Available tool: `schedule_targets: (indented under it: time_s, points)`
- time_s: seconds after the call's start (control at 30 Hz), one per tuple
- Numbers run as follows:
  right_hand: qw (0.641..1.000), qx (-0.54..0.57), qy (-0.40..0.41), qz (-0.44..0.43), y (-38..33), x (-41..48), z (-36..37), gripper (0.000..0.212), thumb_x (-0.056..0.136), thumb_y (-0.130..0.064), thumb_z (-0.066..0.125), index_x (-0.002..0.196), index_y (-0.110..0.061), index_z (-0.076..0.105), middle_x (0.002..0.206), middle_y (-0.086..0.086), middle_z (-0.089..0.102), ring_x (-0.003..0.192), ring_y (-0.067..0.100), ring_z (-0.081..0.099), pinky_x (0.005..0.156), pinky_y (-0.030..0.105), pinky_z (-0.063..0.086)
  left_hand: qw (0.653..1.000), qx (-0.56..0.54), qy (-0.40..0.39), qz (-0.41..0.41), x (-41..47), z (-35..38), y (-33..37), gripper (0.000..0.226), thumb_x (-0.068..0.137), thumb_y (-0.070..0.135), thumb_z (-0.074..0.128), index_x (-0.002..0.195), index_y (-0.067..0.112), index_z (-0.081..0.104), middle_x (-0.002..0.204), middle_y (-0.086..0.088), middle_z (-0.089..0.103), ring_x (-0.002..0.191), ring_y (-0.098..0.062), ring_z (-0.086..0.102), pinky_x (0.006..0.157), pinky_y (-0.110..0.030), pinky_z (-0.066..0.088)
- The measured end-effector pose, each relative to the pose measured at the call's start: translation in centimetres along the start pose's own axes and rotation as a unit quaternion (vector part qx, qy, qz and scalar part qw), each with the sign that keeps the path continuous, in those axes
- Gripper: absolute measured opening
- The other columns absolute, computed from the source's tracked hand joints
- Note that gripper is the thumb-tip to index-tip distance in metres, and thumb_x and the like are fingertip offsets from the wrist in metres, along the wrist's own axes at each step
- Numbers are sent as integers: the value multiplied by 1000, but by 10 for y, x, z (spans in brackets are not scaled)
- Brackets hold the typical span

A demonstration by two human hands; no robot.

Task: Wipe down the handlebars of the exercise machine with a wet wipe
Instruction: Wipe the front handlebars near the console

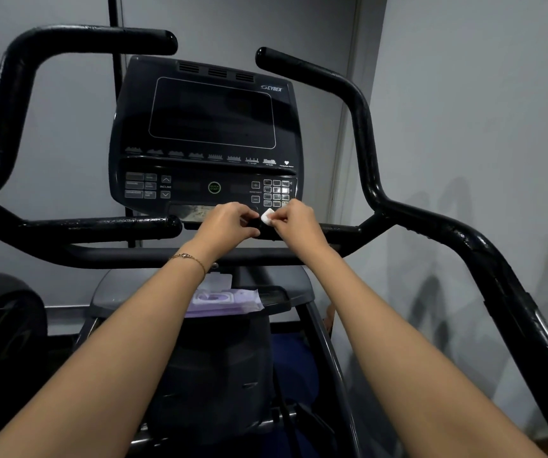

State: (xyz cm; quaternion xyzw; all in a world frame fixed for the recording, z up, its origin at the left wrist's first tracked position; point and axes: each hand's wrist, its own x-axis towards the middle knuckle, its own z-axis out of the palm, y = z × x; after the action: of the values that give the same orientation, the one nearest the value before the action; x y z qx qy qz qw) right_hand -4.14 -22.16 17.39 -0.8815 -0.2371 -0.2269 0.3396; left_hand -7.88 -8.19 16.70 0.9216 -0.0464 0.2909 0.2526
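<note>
A small folded white wet wipe (267, 216) sits just below the console, pinched in the fingers of my right hand (294, 223). My left hand (228, 223) is close beside it with fingers curled, touching the wipe's left side near the end of the short inner right handlebar (332, 231). The black handlebars spread out on both sides: the left inner bar (101, 226), the upper left loop (84, 39) and the long right bar (365, 133). Whatever lies under my hands is hidden.
The black console (206, 137) with a dark screen and buttons stands straight ahead. A purple wet wipe pack (223, 300) lies on the grey shelf (286, 285) below my arms. Grey walls stand behind and to the right. A dark rounded machine part (5, 319) is at lower left.
</note>
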Motion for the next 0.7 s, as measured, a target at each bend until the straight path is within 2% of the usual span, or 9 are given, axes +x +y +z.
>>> schedule_targets:
  time_s: [0.07,0.17,0.3,0.5,0.63,0.7]
  points:
    - [1000,4,13,9,6,2,-1,21,91,-10,55,105,-5,70,111,11,61,105,23,56,80,22,39,1000,-2,3,-5,0,0,-1,38,81,19,72,118,14,65,116,-2,66,105,-15,62,89,-22,45]
    - [998,-2,-39,56,0,16,-1,23,93,-11,53,108,-9,69,116,10,64,105,22,60,90,26,47,1000,-3,-4,-2,1,0,0,39,81,19,72,119,14,64,117,-3,66,107,-15,61,90,-23,45]
    - [999,7,26,-30,7,-3,5,21,90,-8,56,105,-4,70,107,12,58,99,24,57,78,22,39,1000,7,-8,4,0,-2,0,40,82,20,72,120,15,63,118,-3,65,107,-16,61,94,-28,49]
    - [998,3,62,-13,17,3,3,20,91,-8,55,102,-3,71,108,12,59,102,23,56,79,19,36,999,27,-16,14,0,-4,3,39,81,22,72,119,14,64,117,-3,64,108,-16,61,96,-32,50]
    - [996,3,63,-62,22,-11,6,21,91,-8,55,106,-2,68,101,11,57,93,21,56,77,19,38,999,29,-16,11,0,-4,3,39,81,22,72,118,15,64,116,-3,65,106,-16,61,95,-34,50]
    - [995,12,85,-44,33,-15,0,21,91,-8,55,105,-2,68,99,10,57,91,21,57,77,20,38,999,38,-16,13,0,-4,4,38,82,22,71,118,14,64,116,-3,65,107,-16,61,95,-34,50]
